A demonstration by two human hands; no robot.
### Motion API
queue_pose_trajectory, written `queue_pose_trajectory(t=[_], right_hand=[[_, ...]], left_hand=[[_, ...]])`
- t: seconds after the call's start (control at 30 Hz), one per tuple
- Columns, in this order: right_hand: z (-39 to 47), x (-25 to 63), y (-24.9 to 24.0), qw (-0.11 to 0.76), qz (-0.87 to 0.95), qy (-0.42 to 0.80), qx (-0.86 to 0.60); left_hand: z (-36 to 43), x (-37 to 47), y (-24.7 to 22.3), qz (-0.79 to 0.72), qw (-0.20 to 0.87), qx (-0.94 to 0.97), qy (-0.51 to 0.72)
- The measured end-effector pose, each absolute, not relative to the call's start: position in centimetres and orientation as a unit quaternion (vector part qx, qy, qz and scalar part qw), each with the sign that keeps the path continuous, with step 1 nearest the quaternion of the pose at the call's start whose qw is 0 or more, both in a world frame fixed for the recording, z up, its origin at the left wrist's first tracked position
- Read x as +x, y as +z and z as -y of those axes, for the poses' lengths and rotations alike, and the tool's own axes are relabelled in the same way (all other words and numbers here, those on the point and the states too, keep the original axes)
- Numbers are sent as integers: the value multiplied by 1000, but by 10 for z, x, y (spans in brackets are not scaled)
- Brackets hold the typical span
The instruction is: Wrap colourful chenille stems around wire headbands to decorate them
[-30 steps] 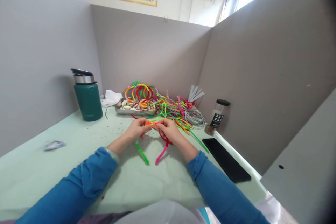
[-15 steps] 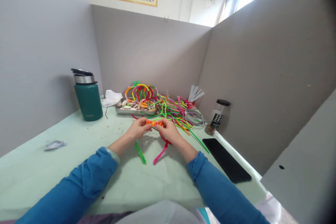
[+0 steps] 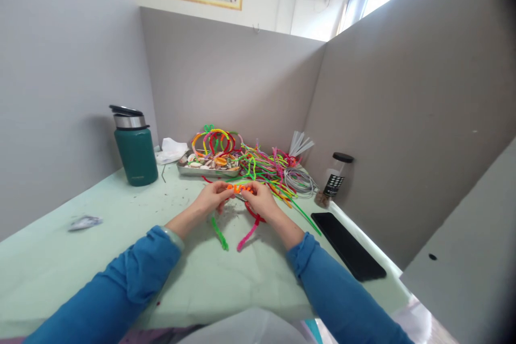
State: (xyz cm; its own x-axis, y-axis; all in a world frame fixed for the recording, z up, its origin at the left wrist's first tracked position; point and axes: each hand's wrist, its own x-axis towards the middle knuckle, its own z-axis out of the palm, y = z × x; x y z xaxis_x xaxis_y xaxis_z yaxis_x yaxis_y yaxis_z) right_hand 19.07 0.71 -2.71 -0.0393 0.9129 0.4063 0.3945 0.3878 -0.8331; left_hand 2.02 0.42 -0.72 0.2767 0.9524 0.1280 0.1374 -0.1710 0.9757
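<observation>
Between my two hands is a headband wrapped in pipe cleaners, with a coiled orange pipe cleaner (image 3: 238,188) along its top. My left hand (image 3: 214,197) pinches the left end of the orange coil, fingers closed. On the other end, my right hand (image 3: 260,200) grips with thumb and fingertips. The band's ends point down toward me: a green fuzzy end (image 3: 220,233) on the left and a pink fuzzy end (image 3: 247,235) on the right, below a red wrapped stretch (image 3: 255,212). My fingers hide part of the band.
Behind my hands lie a metal tray (image 3: 207,172) of shell-like pieces, colourful wrapped hoops (image 3: 220,141) and a pipe cleaner pile (image 3: 268,166). A green bottle (image 3: 136,156) stands left. At right are a grey wire coil (image 3: 300,181), a black-lidded jar (image 3: 334,180) and a black slab (image 3: 347,245).
The headband's green and pink ends have shifted slightly to the right. Both hands keep their pinch on the orange coil, with small finger movements.
</observation>
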Motion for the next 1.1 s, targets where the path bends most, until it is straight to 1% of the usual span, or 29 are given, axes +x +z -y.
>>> queue_pose_trajectory(t=[0.13,0.33,0.57,0.87,1.1], right_hand=[[-8,194,-28,496,663,254,-499],[-7,192,-27,503,654,258,-502],[-7,193,-24,503,648,252,-514],[-11,192,-29,512,650,253,-502],[-10,190,-29,510,651,243,-507]], left_hand=[[-6,17,-9,-410,504,611,451],[-9,15,-12,-408,495,629,440],[-8,17,-10,-384,514,631,436],[-10,17,-10,-398,466,643,459],[-5,20,-8,-416,470,622,469]])
